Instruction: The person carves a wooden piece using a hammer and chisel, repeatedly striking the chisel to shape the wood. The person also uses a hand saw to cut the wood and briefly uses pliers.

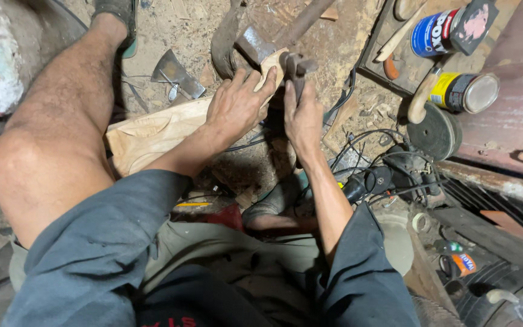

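The left hand (234, 106) is pressing open fingers on a stiff, light wood piece (152, 133) — the right hand (302, 118) is gripping a heavy-looking metal tool (296, 66).

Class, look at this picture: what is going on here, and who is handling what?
A person sits low on a dusty workshop floor. Their left hand presses down on a pale, curved piece of carved wood, steadying it. Their right hand grips a dark metal tool at the wood's far end. A grey axe head lies on the ground nearby, and two tins sit to the right.
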